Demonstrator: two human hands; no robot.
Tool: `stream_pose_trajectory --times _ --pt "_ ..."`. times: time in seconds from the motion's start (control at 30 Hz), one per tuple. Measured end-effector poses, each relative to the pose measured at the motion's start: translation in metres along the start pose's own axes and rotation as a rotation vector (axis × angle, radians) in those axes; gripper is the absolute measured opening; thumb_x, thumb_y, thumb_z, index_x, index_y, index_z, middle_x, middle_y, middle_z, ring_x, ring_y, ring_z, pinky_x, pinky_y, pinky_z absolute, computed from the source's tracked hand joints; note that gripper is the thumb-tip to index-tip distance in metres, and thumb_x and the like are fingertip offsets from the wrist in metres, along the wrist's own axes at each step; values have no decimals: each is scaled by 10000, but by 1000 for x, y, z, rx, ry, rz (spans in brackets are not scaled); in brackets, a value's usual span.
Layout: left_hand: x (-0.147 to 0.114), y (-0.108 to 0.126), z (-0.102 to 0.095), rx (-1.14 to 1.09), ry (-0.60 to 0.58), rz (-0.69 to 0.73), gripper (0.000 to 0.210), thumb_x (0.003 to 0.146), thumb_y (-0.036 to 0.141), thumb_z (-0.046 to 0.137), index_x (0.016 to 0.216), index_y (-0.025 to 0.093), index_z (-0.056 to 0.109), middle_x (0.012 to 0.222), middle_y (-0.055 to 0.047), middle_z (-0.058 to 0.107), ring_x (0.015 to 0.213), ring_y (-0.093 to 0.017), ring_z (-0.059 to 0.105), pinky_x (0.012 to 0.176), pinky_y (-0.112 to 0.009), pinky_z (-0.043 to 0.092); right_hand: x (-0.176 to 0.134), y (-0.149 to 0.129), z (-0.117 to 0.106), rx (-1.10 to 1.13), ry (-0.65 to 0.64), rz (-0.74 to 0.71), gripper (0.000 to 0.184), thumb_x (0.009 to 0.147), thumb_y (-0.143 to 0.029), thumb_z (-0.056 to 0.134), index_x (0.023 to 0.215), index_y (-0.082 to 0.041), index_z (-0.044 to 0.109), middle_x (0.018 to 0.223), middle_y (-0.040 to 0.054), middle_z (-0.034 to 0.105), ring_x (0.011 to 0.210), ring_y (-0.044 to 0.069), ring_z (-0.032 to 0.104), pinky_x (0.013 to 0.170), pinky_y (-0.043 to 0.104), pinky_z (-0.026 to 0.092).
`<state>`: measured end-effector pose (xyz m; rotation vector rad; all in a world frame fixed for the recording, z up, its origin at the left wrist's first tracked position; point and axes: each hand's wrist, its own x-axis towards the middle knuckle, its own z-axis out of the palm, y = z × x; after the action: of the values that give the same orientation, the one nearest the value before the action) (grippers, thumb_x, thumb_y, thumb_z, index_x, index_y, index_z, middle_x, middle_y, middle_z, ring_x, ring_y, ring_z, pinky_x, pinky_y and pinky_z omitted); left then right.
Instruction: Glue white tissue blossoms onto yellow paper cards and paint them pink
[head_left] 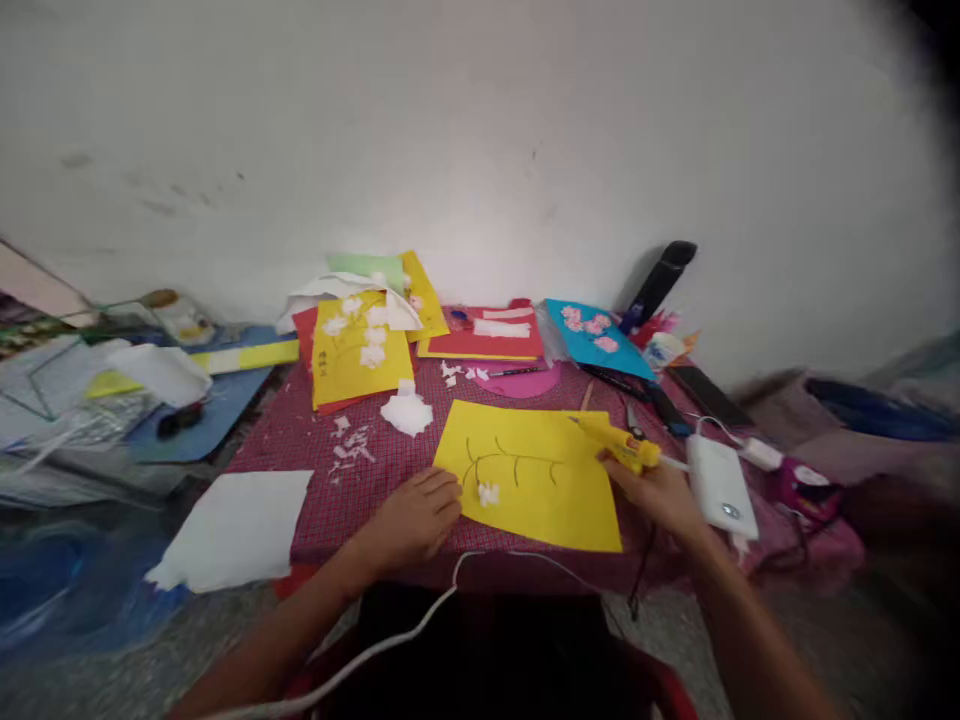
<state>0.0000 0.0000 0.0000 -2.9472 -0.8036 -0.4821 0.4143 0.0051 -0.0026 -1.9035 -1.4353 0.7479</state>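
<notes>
On the bench (322, 525), left hand (420, 510) slack at edge of yellow sheet (551, 510), likely steadying it; right hand (664, 497) grips glue gun (626, 446).

We see blue card (580, 344) with pink flowers (606, 344) near wall (480, 150), tilted black object (661, 280) just right of it. Nearer us, white power bank (720, 485), purple gadget (806, 490) to its right. On left, we spot blue board (229, 408) beneath yellow strip (266, 354).

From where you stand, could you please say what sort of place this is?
Likely a craft table, judging by the yellow glue gun, blue card with pink flowers, and white paper scraps.
</notes>
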Motion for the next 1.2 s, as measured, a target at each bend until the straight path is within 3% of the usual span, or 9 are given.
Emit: stream_pose_trajectory --times 0.2,0.33,0.5,0.63,0.73,0.83,0.9,1.0,1.2 --pt "2 8 2 -31 -110 -76 92 951 191 539 999 158 610 1114 -62 651 1070 -234 574 1006 -411 470 30 -36 18 178 -11 -167 380 721 -517 712 872 -174 774 877 104 797 784 291 719 667 351 566" --pt "8 10 3 -34 -167 -118 98 966 194 524 1014 171 606 1104 -57 649 1063 -244 586 949 -410 498 31 -28 9 223 60 -104 388 709 -501 758 909 -168 775 781 90 776 698 265 697 559 313 527" --pt "13 10 10 -25 -199 -124 106 967 205 541 1048 177 604 1109 -51 648 1059 -240 589 947 -404 506 5 -23 -6 362 130 -44 412 785 -500 725 965 -130 728 717 74 731 558 195 633 496 279 479" --pt "19 9 11 -9 -208 -139 105 953 215 571 1049 187 603 1112 -40 646 1052 -236 590 928 -396 509 -26 -41 7 529 -21 -49 387 832 -507 709 963 -144 721 672 51 698 529 161 605 487 255 451" --pt "22 11 3 -30 -205 -150 83 965 226 549 1010 188 608 1088 -36 647 1040 -229 597 918 -391 504 -41 -54 30 582 -170 -34 400 809 -533 721 934 -153 722 623 34 679 501 146 578 470 245 419" --pt "22 6 -7 -123 -160 -176 175 995 339 520 992 201 628 1094 -31 658 1052 -217 605 932 -384 485 -44 -56 54 620 -237 13 433 778 -559 736 919 -150 715 612 35 679 484 139 557 452 238 392" --pt "25 -8 -13 -154 -122 -226 219 1002 361 497 986 200 645 1069 -36 670 1035 -210 610 925 -374 473 -43 -51 64 630 -243 35 447 777 -568 738 927 -148 710 597 24 664 474 130 536 444 231 378" --pt "39 -47 -16 -66 -83 -372 305 1024 284 407 914 167 666 919 -63 671 928 -213 611 869 -366 466 -42 -41 72 649 -230 28 439 796 -563 740 945 -152 705 598 8 645 484 125 528 450 227 380" --pt "94 -132 -4 38 -82 -560 257 986 244 447 975 170 693 959 -83 675 962 -228 610 846 -350 461 -45 -31 71 708 -230 -11 405 845 -535 731 978 -154 699 633 4 629 521 131 546 485 241 400"
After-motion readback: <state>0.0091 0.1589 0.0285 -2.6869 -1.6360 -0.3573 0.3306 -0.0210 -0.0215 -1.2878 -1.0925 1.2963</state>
